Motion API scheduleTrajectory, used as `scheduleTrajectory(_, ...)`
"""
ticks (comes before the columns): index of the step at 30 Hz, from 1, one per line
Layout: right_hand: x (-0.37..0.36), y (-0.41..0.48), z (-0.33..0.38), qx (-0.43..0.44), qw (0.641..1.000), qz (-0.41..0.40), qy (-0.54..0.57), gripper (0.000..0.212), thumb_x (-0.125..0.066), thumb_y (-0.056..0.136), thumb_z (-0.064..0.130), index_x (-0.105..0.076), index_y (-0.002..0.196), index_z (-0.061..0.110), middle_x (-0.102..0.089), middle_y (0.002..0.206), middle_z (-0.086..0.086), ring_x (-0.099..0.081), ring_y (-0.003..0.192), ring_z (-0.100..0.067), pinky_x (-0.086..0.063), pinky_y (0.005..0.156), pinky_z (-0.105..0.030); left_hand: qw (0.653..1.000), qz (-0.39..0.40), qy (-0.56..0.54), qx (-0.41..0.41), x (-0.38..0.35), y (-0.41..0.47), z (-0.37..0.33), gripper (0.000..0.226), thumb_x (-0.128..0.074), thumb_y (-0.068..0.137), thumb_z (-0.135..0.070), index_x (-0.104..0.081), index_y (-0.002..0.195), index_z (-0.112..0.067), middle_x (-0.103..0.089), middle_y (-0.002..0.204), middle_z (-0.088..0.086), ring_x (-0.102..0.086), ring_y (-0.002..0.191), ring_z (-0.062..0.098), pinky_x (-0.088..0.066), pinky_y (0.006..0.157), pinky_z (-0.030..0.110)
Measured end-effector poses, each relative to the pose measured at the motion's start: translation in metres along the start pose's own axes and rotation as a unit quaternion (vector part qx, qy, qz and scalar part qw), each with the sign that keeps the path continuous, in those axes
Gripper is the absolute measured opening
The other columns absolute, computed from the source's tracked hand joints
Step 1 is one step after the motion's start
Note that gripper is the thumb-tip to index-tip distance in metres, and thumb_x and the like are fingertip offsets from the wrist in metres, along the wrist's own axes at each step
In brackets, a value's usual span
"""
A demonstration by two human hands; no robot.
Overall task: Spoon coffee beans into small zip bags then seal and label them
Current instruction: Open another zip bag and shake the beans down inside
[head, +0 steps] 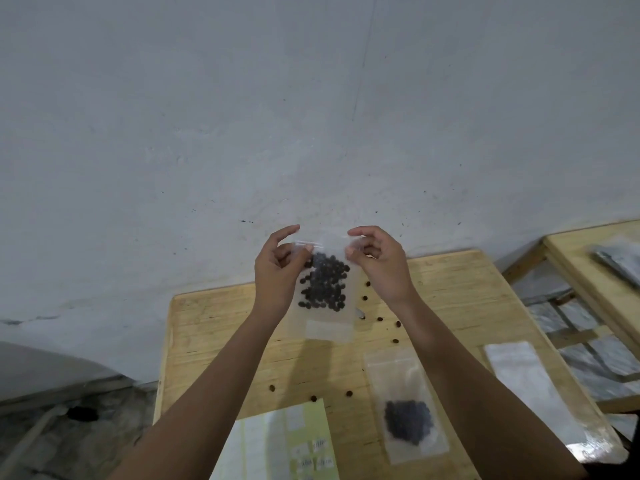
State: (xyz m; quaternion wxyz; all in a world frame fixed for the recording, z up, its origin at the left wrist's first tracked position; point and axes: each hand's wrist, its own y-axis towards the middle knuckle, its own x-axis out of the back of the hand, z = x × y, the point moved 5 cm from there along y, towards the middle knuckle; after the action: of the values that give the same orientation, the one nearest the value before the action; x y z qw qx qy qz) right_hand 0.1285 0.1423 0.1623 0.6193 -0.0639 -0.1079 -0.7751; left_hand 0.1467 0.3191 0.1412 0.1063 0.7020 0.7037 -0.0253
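I hold a small clear zip bag [325, 323] up in front of me, above the wooden table [450, 289]. Dark coffee beans [323, 284] show through its upper half, and a white label sits near its lower edge. My left hand [277, 271] pinches the bag's top left corner. My right hand [379, 261] pinches the top right corner at the zip strip. A second zip bag [405, 403] with a clump of beans lies flat on the table near my right forearm. A yellow label sheet [287, 441] lies at the near edge.
Several loose beans [379, 319] are scattered on the table. A stack of clear empty bags [540, 393] lies at the table's right edge. Another wooden table [595, 271] stands to the right across a gap. A grey wall rises behind.
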Motion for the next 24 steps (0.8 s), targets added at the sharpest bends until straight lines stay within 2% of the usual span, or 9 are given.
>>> scheduleTrajectory(2, -0.001, 0.001, -0.001, -0.007, 1.0, 0.001, -0.005, 0.026, -0.067, 0.084, 0.005, -0.062, 0.093, 0.029, -0.061, 0.078, 0.004, -0.062, 0.082, -0.013, -0.054, 0.085, -0.037, 1.0, -0.005, 0.006, 0.0, -0.001, -0.001, -0.002, 0.03, -0.063, 0.087, -0.001, -0.059, 0.114, -0.013, -0.063, 0.071, 0.016, -0.062, 0.075, 0.03, -0.057, 0.076, 0.039)
scheduleTrajectory(5, -0.003, 0.001, 0.0, -0.006, 1.0, 0.003, -0.018, 0.024, -0.067, 0.084, 0.007, -0.062, 0.095, 0.028, -0.06, 0.08, 0.004, -0.062, 0.083, -0.012, -0.054, 0.086, -0.035, 1.0, -0.019, 0.022, -0.001, 0.0, -0.001, -0.001, 0.031, -0.064, 0.086, -0.001, -0.057, 0.115, -0.008, -0.063, 0.063, 0.0, -0.063, 0.069, 0.024, -0.056, 0.075, 0.041)
scheduleTrajectory(9, -0.009, -0.003, 0.002, -0.013, 1.0, 0.011, -0.009, 0.02, -0.067, 0.085, 0.012, -0.061, 0.1, 0.024, -0.057, 0.084, 0.004, -0.058, 0.081, -0.01, -0.051, 0.077, -0.024, 0.998, -0.043, 0.049, -0.007, 0.001, -0.001, -0.004, 0.03, -0.065, 0.085, -0.004, -0.058, 0.112, -0.014, -0.063, 0.068, 0.004, -0.06, 0.072, 0.03, -0.053, 0.077, 0.041)
scheduleTrajectory(12, -0.012, -0.007, 0.004, -0.025, 0.999, 0.019, -0.018, 0.025, -0.071, 0.081, 0.018, -0.06, 0.103, 0.019, -0.061, 0.09, 0.008, -0.059, 0.081, 0.002, -0.045, 0.068, -0.008, 0.997, -0.038, 0.067, -0.006, -0.002, -0.003, -0.004, 0.03, -0.066, 0.084, -0.003, -0.059, 0.111, -0.014, -0.062, 0.064, -0.005, -0.058, 0.065, 0.014, -0.05, 0.07, 0.032)
scheduleTrajectory(14, -0.013, -0.008, 0.006, -0.028, 0.999, 0.011, -0.02, 0.026, -0.073, 0.08, 0.017, -0.06, 0.102, 0.014, -0.061, 0.087, 0.01, -0.057, 0.075, 0.015, -0.04, 0.06, 0.0, 0.997, -0.03, 0.067, 0.002, -0.005, -0.006, -0.003, 0.03, -0.066, 0.084, -0.003, -0.059, 0.11, -0.016, -0.064, 0.063, -0.007, -0.06, 0.065, 0.012, -0.05, 0.07, 0.031)
scheduleTrajectory(18, -0.01, -0.006, 0.005, -0.039, 0.998, -0.021, -0.038, 0.021, -0.072, 0.079, 0.013, -0.057, 0.094, 0.014, -0.061, 0.088, 0.01, -0.06, 0.076, 0.005, -0.04, 0.055, 0.0, 0.998, -0.014, 0.057, 0.006, -0.013, -0.009, -0.001, 0.026, -0.063, 0.085, -0.001, -0.056, 0.106, -0.015, -0.053, 0.052, -0.01, -0.051, 0.056, 0.009, -0.05, 0.069, 0.027)
scheduleTrajectory(20, -0.01, -0.005, 0.005, -0.04, 0.998, -0.022, -0.043, 0.02, -0.072, 0.079, 0.012, -0.056, 0.092, 0.014, -0.06, 0.089, 0.01, -0.06, 0.075, 0.005, -0.04, 0.056, -0.001, 0.998, -0.012, 0.061, 0.01, -0.014, -0.01, 0.0, 0.023, -0.062, 0.087, -0.003, -0.057, 0.103, -0.017, -0.047, 0.052, -0.006, -0.047, 0.058, 0.016, -0.048, 0.069, 0.033)
scheduleTrajectory(22, -0.01, -0.006, 0.007, -0.037, 0.998, -0.017, -0.045, 0.022, -0.074, 0.077, 0.013, -0.057, 0.092, 0.014, -0.06, 0.088, 0.01, -0.061, 0.068, 0.009, -0.041, 0.055, -0.002, 0.998, -0.005, 0.06, 0.016, -0.014, -0.011, 0.002, 0.023, -0.06, 0.088, -0.003, -0.056, 0.102, -0.02, -0.052, 0.06, 0.015, -0.052, 0.065, 0.028, -0.047, 0.071, 0.04)
scheduleTrajectory(24, -0.01, -0.008, 0.008, -0.033, 0.998, -0.019, -0.042, 0.027, -0.078, 0.074, 0.016, -0.057, 0.091, 0.012, -0.061, 0.088, 0.006, -0.061, 0.064, 0.009, -0.044, 0.053, -0.006, 0.998, 0.003, 0.054, 0.021, -0.015, -0.012, 0.002, 0.023, -0.06, 0.088, -0.002, -0.055, 0.104, -0.018, -0.058, 0.069, 0.029, -0.057, 0.07, 0.031, -0.047, 0.072, 0.041)
